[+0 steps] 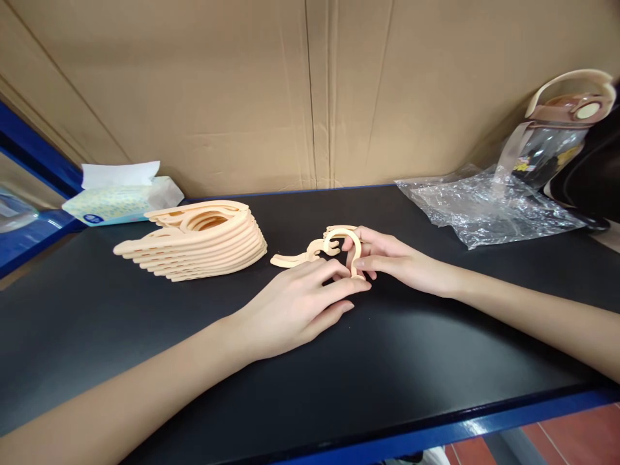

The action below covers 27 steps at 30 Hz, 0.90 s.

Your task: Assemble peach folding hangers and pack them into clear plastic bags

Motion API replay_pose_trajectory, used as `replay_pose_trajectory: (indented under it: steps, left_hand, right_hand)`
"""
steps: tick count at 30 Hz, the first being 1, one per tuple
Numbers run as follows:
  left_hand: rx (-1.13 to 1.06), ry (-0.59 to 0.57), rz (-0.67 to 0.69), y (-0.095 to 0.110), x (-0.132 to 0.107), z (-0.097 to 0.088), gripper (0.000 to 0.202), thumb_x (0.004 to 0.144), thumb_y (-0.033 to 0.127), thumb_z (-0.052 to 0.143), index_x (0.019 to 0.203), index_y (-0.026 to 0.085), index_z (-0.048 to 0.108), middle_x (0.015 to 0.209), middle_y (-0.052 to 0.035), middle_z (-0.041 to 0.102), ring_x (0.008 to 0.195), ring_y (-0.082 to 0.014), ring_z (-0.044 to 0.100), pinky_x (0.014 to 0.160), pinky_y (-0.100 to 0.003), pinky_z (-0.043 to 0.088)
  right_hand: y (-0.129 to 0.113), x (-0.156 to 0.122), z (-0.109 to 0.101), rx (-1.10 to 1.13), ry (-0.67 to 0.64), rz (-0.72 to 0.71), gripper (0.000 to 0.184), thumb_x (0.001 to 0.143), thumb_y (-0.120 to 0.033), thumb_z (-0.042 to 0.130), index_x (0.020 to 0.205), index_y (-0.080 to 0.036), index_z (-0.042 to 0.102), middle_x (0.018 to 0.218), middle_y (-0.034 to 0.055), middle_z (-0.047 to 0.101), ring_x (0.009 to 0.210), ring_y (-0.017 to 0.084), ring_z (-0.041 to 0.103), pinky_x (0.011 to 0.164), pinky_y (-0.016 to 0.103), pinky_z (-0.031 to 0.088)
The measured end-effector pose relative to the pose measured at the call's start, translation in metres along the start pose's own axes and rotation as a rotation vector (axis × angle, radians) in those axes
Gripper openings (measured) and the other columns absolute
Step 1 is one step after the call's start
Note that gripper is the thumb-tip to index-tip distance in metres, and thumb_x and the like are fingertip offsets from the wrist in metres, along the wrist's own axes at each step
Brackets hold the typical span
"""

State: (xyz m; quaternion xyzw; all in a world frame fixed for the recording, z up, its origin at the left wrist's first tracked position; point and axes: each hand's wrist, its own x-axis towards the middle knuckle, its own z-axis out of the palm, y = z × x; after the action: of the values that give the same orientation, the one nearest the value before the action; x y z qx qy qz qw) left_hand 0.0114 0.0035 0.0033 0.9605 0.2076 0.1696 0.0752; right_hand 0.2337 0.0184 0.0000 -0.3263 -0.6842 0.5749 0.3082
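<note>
A cream plastic folding hanger (289,260) is between my two hands, just above the black tabletop. My right hand (387,255) pinches its curved hook between thumb and fingers. My left hand (310,297) comes in from the near side, its fingers bent over the middle of the hanger and its index fingertip at the foot of the hook. The left thumb points out, apart from the index finger. The hanger's middle is partly hidden behind the left hand. To the left lies a stack of matching folded hangers (213,248).
A soft tissue pack (113,201) lies at the back left. At the right are a crinkled clear plastic bag (489,210) and a clear bottle with a brown lid (557,145). A cardboard wall (232,97) closes the back. The table (411,368) has a blue front edge.
</note>
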Motion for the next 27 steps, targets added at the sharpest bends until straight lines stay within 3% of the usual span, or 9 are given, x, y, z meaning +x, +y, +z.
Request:
replay_pose_trajectory:
  steps: [6, 12, 14, 17, 20, 23, 27]
  left_hand:
    - [-0.006, 0.041, 0.016, 0.0, 0.001, 0.001, 0.025, 0.099, 0.022, 0.049, 0.12, 0.021, 0.061, 0.111, -0.0039, 0.063, 0.098, -0.0175, 0.058, 0.086, -0.03, 0.047]
    - [-0.004, 0.048, 0.011, 0.0, -0.001, 0.002, 0.019, 0.098, 0.022, 0.05, 0.112, 0.019, 0.062, 0.109, -0.0034, 0.062, 0.097, -0.0168, 0.057, 0.083, -0.028, 0.046]
    - [-0.005, 0.064, 0.015, 0.0, -0.001, 0.002, 0.016, 0.098, 0.021, 0.049, 0.108, 0.018, 0.063, 0.105, -0.0031, 0.062, 0.093, -0.0155, 0.057, 0.08, -0.026, 0.045]
    - [0.01, 0.077, 0.054, 0.002, 0.0, 0.001, 0.015, 0.099, 0.018, 0.048, 0.099, 0.017, 0.063, 0.098, -0.0025, 0.062, 0.086, -0.0137, 0.057, 0.076, -0.024, 0.045]
    - [0.038, 0.077, 0.112, 0.004, 0.001, 0.0, 0.017, 0.1, 0.015, 0.046, 0.098, 0.017, 0.063, 0.096, -0.0024, 0.063, 0.083, -0.0126, 0.057, 0.072, -0.023, 0.044]
    - [0.066, 0.117, 0.155, 0.006, 0.001, -0.001, 0.019, 0.1, 0.015, 0.045, 0.097, 0.017, 0.064, 0.093, -0.0023, 0.066, 0.08, -0.0123, 0.059, 0.071, -0.023, 0.045]
    - [0.073, 0.204, 0.165, 0.007, 0.002, -0.002, 0.016, 0.098, 0.012, 0.051, 0.097, 0.016, 0.066, 0.092, -0.0025, 0.068, 0.079, -0.0125, 0.061, 0.07, -0.023, 0.046]
  right_hand:
    - [0.003, -0.001, 0.001, 0.025, -0.006, -0.038, 0.064, 0.089, -0.013, 0.056, 0.145, -0.024, 0.028, 0.086, -0.0033, 0.062, 0.077, 0.011, 0.059, 0.08, 0.031, 0.049]
    - [0.007, 0.0, -0.001, -0.048, -0.032, -0.135, 0.055, 0.09, -0.02, 0.06, 0.141, -0.029, 0.039, 0.113, 0.0034, 0.062, 0.093, 0.015, 0.062, 0.076, 0.029, 0.052]
    - [0.007, 0.0, -0.001, -0.055, -0.002, -0.121, 0.053, 0.091, -0.023, 0.06, 0.14, -0.028, 0.041, 0.109, 0.0026, 0.062, 0.089, 0.014, 0.062, 0.074, 0.029, 0.052]
    - [0.005, 0.0, -0.001, -0.143, 0.072, -0.103, 0.034, 0.095, -0.028, 0.054, 0.129, -0.022, 0.053, 0.085, -0.0008, 0.063, 0.076, 0.013, 0.061, 0.07, 0.028, 0.052]
    - [0.001, -0.001, 0.0, -0.273, 0.085, -0.121, 0.021, 0.097, -0.033, 0.048, 0.105, -0.019, 0.062, 0.072, -0.0018, 0.059, 0.068, 0.013, 0.058, 0.068, 0.029, 0.051]
    - [-0.002, -0.002, 0.002, -0.313, 0.033, -0.136, 0.032, 0.097, -0.043, 0.049, 0.079, -0.019, 0.059, 0.078, 0.0003, 0.059, 0.07, 0.013, 0.057, 0.068, 0.029, 0.05]
    - [-0.002, -0.002, 0.003, -0.275, -0.018, -0.116, 0.043, 0.096, -0.053, 0.045, 0.073, -0.019, 0.058, 0.074, -0.0001, 0.057, 0.068, 0.013, 0.057, 0.066, 0.028, 0.049]
